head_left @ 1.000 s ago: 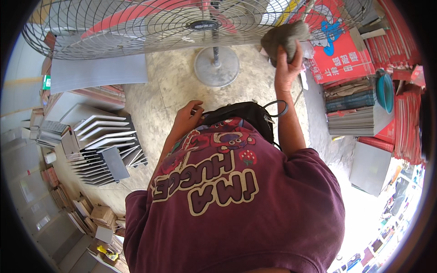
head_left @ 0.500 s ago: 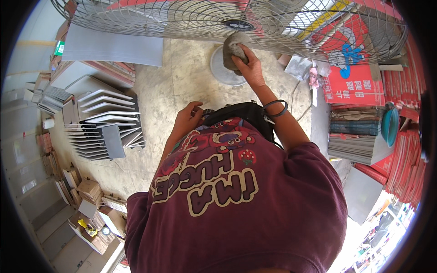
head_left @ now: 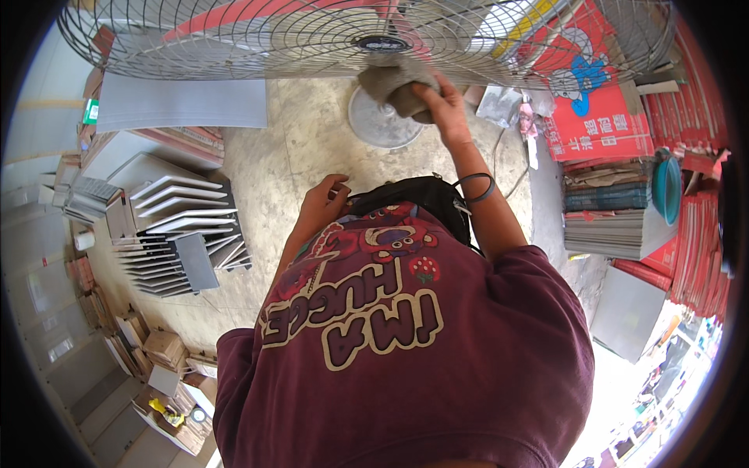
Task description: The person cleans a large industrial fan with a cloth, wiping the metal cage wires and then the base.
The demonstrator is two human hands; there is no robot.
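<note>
A large fan with a round wire grille [head_left: 312, 58] spans the top of the view, its dark hub badge [head_left: 382, 44] near the middle. Just below that badge, my right hand [head_left: 446, 109] is closed on a grey-brown cloth [head_left: 409, 97], which lies at the lower edge of the grille. Beneath the cloth, the round grey fan base [head_left: 382, 129] rests on the floor. My left hand [head_left: 324, 201] hangs low beside the black waist bag [head_left: 421, 195], holding nothing I can see. Its fingers are loosely bent and apart.
On the left, light panels stand in a slotted rack [head_left: 183, 230], with a large grey panel [head_left: 187, 101] behind. Stacked red cartons [head_left: 601, 129] and a teal basin [head_left: 667, 191] are at the right. A cord [head_left: 497, 160] trails over the floor.
The cloth has gone from bunched upright to spread flatter, and my right hand sits slightly lower and to the right. My view has turned a little. My left hand has barely moved.
</note>
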